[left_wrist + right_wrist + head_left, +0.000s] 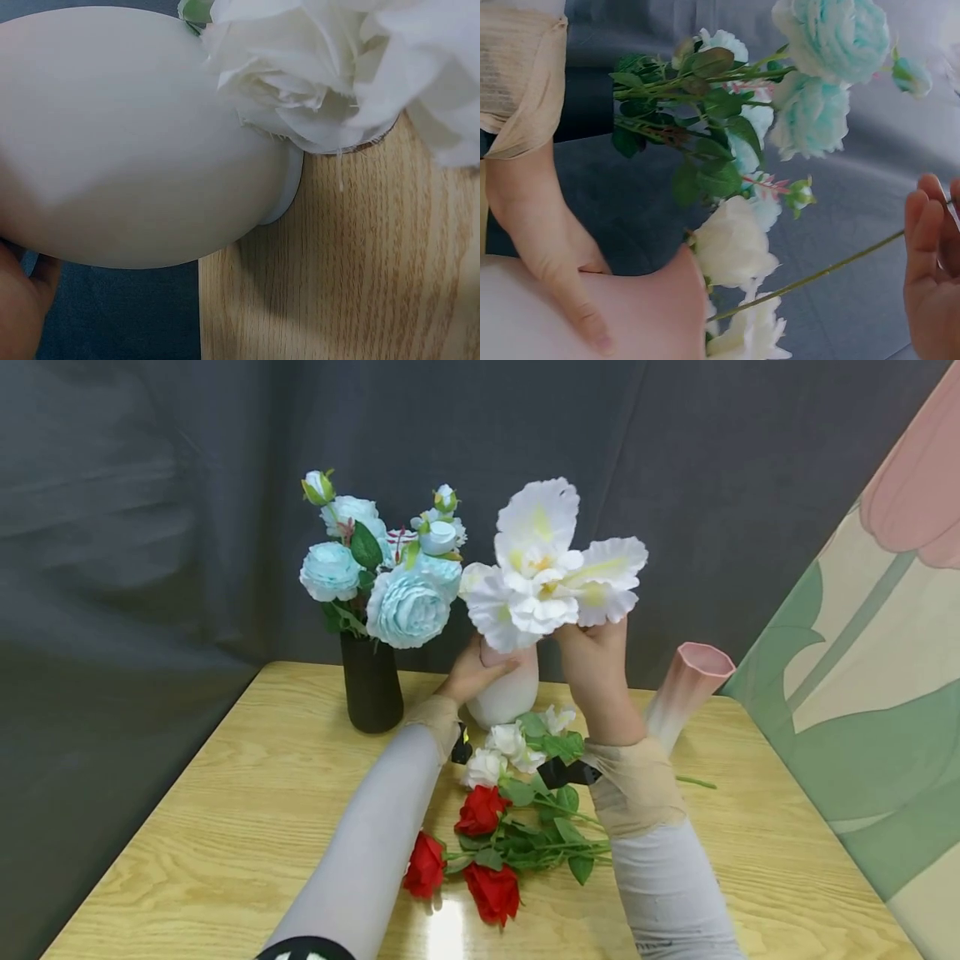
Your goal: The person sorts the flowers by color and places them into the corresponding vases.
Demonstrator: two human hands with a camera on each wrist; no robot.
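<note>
My left hand (476, 672) grips a rounded pink-and-white vase (506, 702) near its neck, the thumb lying across the front. My right hand (597, 681) is raised beside the vase and pinches the thin green stem (817, 280) of a large white flower (540, 572) with yellowish centres. In the right wrist view that stem slants down to the vase mouth, where white blooms (735, 244) show at the rim. Petals hide the mouth in the head view. In the left wrist view, white roses (292, 90) are close to the vase's side.
A black vase (371, 689) with pale blue flowers (408, 606) stands at the left. Red roses (491, 893) and white roses (487, 768) lie on the wooden table (300, 827) between the forearms. A fluted pink-and-white vase (686, 689) is at the right, behind the right wrist.
</note>
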